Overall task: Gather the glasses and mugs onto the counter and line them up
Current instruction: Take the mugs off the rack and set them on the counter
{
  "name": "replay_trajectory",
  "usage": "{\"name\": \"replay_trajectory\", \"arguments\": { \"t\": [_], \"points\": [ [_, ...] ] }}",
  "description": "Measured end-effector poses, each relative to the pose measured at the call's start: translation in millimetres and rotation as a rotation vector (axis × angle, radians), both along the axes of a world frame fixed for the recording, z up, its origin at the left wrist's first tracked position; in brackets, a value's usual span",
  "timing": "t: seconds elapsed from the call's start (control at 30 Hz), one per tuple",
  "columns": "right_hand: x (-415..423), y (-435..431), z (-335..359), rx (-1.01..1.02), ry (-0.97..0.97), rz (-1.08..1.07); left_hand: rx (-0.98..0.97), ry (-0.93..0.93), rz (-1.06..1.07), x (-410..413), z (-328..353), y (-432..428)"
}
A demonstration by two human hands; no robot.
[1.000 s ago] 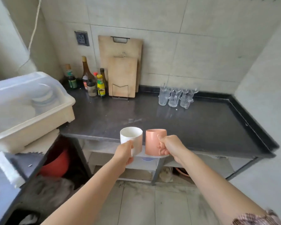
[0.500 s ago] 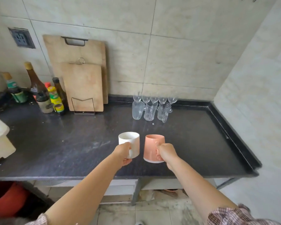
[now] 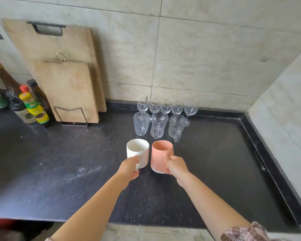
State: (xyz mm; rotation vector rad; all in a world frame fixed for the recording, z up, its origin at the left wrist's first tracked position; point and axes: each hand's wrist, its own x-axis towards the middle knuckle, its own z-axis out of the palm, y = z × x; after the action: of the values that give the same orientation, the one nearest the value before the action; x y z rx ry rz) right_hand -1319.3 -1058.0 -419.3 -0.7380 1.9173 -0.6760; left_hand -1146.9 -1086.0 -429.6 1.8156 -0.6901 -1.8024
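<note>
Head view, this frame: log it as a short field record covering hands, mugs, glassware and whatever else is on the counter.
left hand: grip closed on the white mug by its handle
right hand: grip closed on the pink mug by its handle
mugs: side by side, upright, over the black counter; contact with it unclear
wine glasses: five in a row by the wall
glass mugs: three in a row in front of them
cutting boards: two, leaning on the wall
bottles: clustered at far left

Left hand [image 3: 129, 168]: bare, no rings or watch visible | Right hand [image 3: 176, 166]: bare, no rings or watch visible | Forearms: bare | Right sleeve [image 3: 241, 233]: pushed-up checked fabric, brownish-pink and white, gathered near elbow
</note>
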Motion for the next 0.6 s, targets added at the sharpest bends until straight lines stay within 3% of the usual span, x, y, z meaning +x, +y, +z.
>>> {"name": "replay_trajectory", "arguments": {
  "t": [0.33,0.6],
  "points": [
    [-12,-12,-27,0.006,-0.103,0.005,-0.129,-0.061,-0.120,-3,-26,-1],
    [-7,-2,-33,0.092,-0.041,0.133,-0.209,-0.171,-0.164,-2,-40,8]
  ]
}}
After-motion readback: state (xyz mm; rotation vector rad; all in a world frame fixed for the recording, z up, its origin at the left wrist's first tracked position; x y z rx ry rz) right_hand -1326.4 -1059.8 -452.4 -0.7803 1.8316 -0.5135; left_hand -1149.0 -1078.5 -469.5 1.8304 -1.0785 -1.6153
